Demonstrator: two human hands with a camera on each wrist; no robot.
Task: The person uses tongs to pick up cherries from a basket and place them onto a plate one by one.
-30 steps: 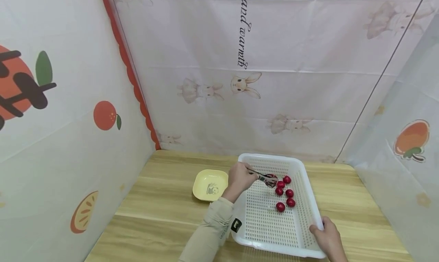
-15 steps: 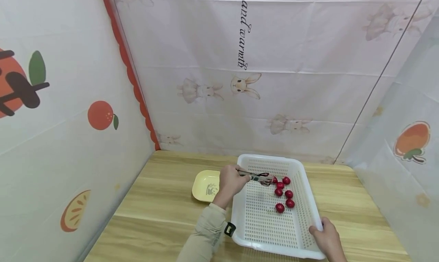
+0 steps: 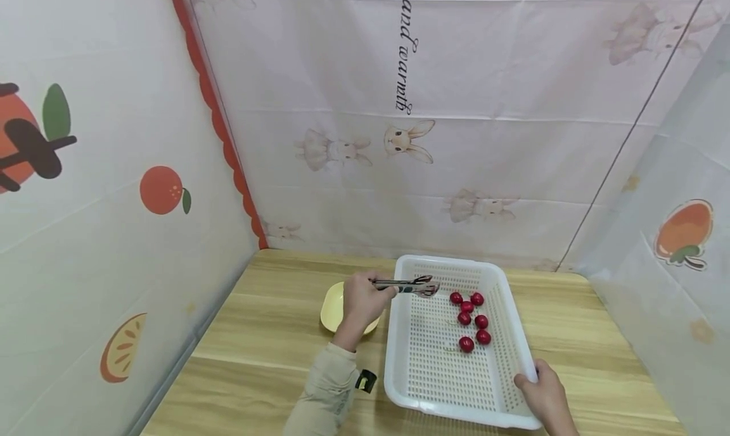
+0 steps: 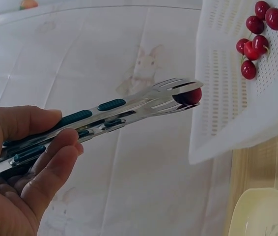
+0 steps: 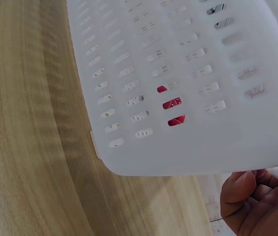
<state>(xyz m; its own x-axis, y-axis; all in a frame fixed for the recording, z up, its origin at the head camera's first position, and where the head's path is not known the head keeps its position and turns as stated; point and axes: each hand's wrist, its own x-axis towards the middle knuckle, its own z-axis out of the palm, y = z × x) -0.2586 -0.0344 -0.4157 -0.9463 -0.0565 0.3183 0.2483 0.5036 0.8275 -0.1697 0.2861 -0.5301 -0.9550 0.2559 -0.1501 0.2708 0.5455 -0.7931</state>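
My left hand (image 3: pixel 365 301) grips metal tongs (image 4: pixel 124 110) with dark green grip pads, thumb on one arm and fingers on the other. Between the slotted tips of the tongs a dark red cherry (image 4: pixel 193 96) is pinched, just beyond the basket's edge in the left wrist view. In the head view this hand is over the yellow dish (image 3: pixel 331 309), partly covering it. Several red cherries (image 3: pixel 466 344) with stems lie in the white perforated basket (image 3: pixel 433 385). My right hand (image 3: pixel 544 395) holds the basket's right rim near its front corner; some fingers are hidden beneath the rim.
The basket stands on a wood-grain table (image 3: pixel 274 347), with the yellow dish to its left. Printed cloth walls (image 3: pixel 353 220) enclose the table at the back and both sides. A dark band (image 3: pixel 365 381) shows at the left wrist.
My left hand has moved left with the tongs, from above the cherries toward the yellow dish, carrying a cherry out of the group. The right hand keeps its hold on the rim.
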